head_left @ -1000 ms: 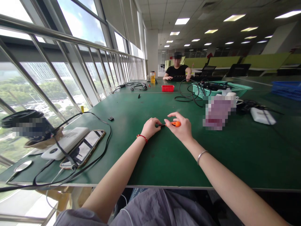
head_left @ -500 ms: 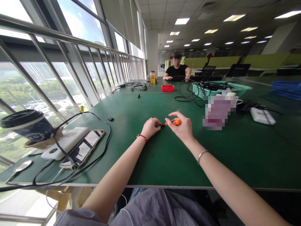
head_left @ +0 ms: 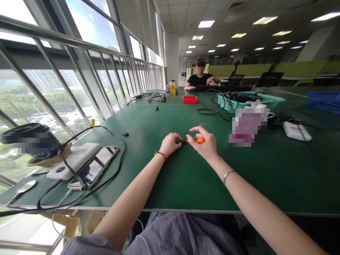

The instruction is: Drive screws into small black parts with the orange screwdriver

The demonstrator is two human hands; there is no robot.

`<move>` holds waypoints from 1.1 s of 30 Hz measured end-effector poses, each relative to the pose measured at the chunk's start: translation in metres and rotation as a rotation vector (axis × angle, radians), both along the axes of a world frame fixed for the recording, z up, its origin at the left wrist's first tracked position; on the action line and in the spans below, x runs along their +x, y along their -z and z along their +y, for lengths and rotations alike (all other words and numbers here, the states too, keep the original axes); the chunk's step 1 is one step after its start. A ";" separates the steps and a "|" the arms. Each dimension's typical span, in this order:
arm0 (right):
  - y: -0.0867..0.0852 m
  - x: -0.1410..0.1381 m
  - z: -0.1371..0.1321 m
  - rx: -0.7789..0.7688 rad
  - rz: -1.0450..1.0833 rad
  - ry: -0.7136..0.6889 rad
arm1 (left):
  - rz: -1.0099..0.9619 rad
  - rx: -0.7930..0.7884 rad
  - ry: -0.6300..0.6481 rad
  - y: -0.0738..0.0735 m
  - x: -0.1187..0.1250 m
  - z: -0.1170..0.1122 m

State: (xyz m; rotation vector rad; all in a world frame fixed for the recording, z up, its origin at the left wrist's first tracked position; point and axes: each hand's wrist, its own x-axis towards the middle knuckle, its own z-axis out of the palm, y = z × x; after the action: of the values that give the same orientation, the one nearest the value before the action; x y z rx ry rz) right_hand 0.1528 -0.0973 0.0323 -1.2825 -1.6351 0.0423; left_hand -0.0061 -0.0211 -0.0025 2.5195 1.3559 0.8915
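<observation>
My right hand (head_left: 204, 143) is closed round a small screwdriver with an orange handle (head_left: 198, 140), held low over the green table (head_left: 164, 120). The dark shaft points left into my left hand (head_left: 170, 143), which is closed in a loose fist on something small and dark that I cannot make out. The two hands nearly touch at the middle of the table. A red cord circles my left wrist, a silver bangle my right.
At the left lie a phone (head_left: 92, 168), a white power bank (head_left: 73, 161), black cables and a lidded cup (head_left: 32, 140). A small black part (head_left: 125, 134) sits ahead left. Farther back are a red tray (head_left: 189, 100), a teal basket (head_left: 247, 99) and a seated person (head_left: 202, 78).
My hands have stayed in place; the orange handle has turned and shifted slightly between my right fingers. The person at the far end has raised one hand off the table.
</observation>
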 end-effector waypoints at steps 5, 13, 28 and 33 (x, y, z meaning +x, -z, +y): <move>0.001 0.000 0.001 0.091 0.016 -0.066 | -0.002 -0.003 0.001 0.000 0.000 0.000; -0.001 0.000 0.000 0.018 0.019 0.006 | 0.004 0.006 0.001 0.002 -0.001 0.002; -0.001 -0.001 -0.001 0.015 0.021 0.010 | 0.006 0.016 0.011 0.001 -0.001 0.001; -0.001 -0.001 -0.002 0.000 0.014 -0.032 | 0.004 0.005 0.022 0.000 -0.002 0.002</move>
State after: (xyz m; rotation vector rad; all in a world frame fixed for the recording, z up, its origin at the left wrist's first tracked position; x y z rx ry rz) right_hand 0.1517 -0.0991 0.0331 -1.2538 -1.6437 0.0705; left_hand -0.0080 -0.0195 -0.0022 2.5362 1.3258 0.8874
